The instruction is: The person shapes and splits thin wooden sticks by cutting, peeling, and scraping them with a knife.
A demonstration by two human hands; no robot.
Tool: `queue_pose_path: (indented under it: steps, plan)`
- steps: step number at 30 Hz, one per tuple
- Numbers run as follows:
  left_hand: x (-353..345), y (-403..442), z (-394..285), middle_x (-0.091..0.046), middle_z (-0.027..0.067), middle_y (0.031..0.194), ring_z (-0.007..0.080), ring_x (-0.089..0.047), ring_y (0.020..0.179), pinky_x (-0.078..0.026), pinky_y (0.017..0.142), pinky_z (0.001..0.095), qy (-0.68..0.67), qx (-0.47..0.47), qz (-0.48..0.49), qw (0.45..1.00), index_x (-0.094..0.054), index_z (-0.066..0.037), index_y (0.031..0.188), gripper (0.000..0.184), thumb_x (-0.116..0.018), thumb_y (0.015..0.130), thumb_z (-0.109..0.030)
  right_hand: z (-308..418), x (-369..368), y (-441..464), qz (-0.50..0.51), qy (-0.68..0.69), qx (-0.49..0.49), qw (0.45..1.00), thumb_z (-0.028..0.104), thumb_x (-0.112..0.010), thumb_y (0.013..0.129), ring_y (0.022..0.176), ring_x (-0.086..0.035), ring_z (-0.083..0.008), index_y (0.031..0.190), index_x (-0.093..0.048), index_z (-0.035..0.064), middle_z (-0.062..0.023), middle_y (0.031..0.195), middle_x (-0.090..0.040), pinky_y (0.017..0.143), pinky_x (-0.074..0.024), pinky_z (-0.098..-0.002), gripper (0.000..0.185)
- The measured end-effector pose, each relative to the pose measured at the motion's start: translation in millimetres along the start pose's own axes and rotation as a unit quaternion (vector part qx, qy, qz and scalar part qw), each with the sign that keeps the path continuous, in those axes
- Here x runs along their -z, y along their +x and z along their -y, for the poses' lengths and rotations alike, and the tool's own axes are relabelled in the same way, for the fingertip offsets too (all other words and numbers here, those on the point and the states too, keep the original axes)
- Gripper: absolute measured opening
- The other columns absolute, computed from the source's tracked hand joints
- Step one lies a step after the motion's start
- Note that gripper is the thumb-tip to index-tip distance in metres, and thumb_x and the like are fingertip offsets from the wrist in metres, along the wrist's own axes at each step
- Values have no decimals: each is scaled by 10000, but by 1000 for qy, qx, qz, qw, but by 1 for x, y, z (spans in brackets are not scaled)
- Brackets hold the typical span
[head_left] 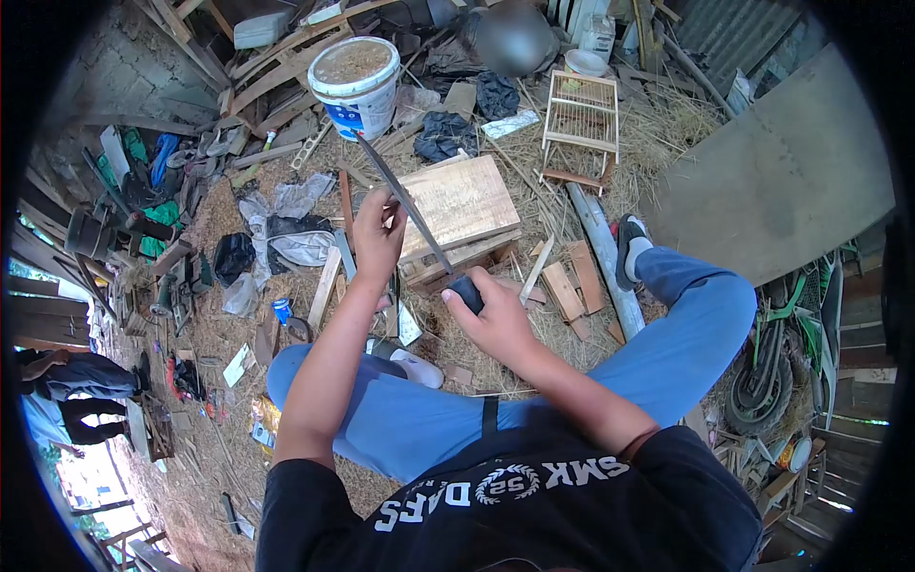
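Observation:
A long knife (412, 207) with a narrow dark blade and a black handle slants across the middle of the head view, its tip towards the far bucket. My right hand (492, 313) is closed around the handle, thumb along its top. Further up, my left hand (379, 236) has its fingers curled at the blade, which partly hides the contact. Beneath the blade stands a pale wooden block (472, 195) with a flat top, between my legs. Pieces of wood (564, 291) lie on the ground to its right.
A white bucket (355, 91) filled with brownish material stands beyond the block. A slatted wooden cage (581, 112) is at its right. A grey beam (607, 259) lies near my right foot, and a motorbike wheel (760, 393) is at far right. Other people (81, 377) are at left.

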State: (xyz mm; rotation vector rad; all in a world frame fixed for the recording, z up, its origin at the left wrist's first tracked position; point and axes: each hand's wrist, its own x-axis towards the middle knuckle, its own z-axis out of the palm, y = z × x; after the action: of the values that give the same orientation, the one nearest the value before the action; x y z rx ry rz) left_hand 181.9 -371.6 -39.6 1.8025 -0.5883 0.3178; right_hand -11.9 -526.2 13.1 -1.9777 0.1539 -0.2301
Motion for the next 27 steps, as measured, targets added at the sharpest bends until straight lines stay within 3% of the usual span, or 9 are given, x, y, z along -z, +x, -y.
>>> queue_pose_path:
  steps: [1, 3, 13, 21, 22, 24, 25, 27]
  plan:
    - [0, 0, 3, -643, 107, 1079, 205, -711, 972, -613, 816, 306, -1, -2, 5, 1000, -645, -11, 1205, 307, -685, 923, 104, 0, 0, 0, -5, 1, -1, 1000, 317, -731, 964, 724, -644, -402, 937, -572, 0, -201, 779, -630, 656, -494, -461, 356]
    - [2, 0, 7, -695, 48, 1123, 101, -682, 1014, -550, 848, 244, 8, -16, 15, 1000, -594, -32, 1250, 322, -724, 964, 38, 1, 1, -2, 15, -2, -22, 1000, 347, -718, 973, 746, -655, -412, 973, -569, 7, -208, 804, -633, 664, -499, -467, 372]
    - [3, -2, 12, -692, 71, 1138, 112, -684, 1012, -556, 872, 256, 10, -22, 14, 1000, -582, -35, 1280, 346, -719, 970, 36, 3, 4, 1, 40, 4, -19, 999, 373, -691, 991, 770, -657, -436, 988, -556, -2, -238, 808, -635, 682, -501, -490, 399]
    - [0, -2, 9, -692, 32, 1036, 63, -638, 898, -504, 760, 210, 25, -46, 6, 999, -582, -38, 1268, 338, -732, 970, 21, 7, 5, 1, 47, -8, -33, 998, 391, -662, 1008, 777, -664, -452, 993, -563, -26, -252, 780, -639, 701, -504, -507, 429]
    - [-1, -2, 7, -692, 32, 1036, 63, -638, 898, -504, 760, 210, 25, -46, 6, 999, -582, -38, 1268, 338, -732, 970, 21, 9, 8, 2, 47, -8, -33, 998, 391, -662, 1008, 777, -664, -452, 993, -563, -26, -252, 780, -639, 701, -504, -507, 429]
    - [-1, -2, 3, -637, 87, 996, 154, -696, 905, -579, 753, 271, -1, -16, -5, 1000, -657, -17, 1168, 265, -698, 930, 93, 16, 14, 5, 87, -20, -59, 994, 406, -631, 1009, 848, -692, -513, 1145, -594, -82, -318, 851, -695, 752, -534, -550, 508]
    - [-1, -2, 1, -637, 87, 996, 154, -696, 905, -579, 753, 271, -2, -16, -5, 1000, -657, -17, 1168, 265, -698, 930, 93, 16, 13, 5, 87, -21, -59, 994, 406, -631, 1009, 848, -692, -513, 1145, -594, -82, -318, 851, -695, 752, -534, -550, 508]
    - [0, -2, -1, -636, 87, 999, 154, -701, 915, -573, 745, 261, 9, -18, -3, 1000, -652, -13, 1178, 270, -694, 934, 96, 14, 12, 4, 58, -12, -43, 997, 428, -640, 1015, 792, -678, -456, 994, -580, -30, -268, 804, -660, 706, -513, -504, 462]
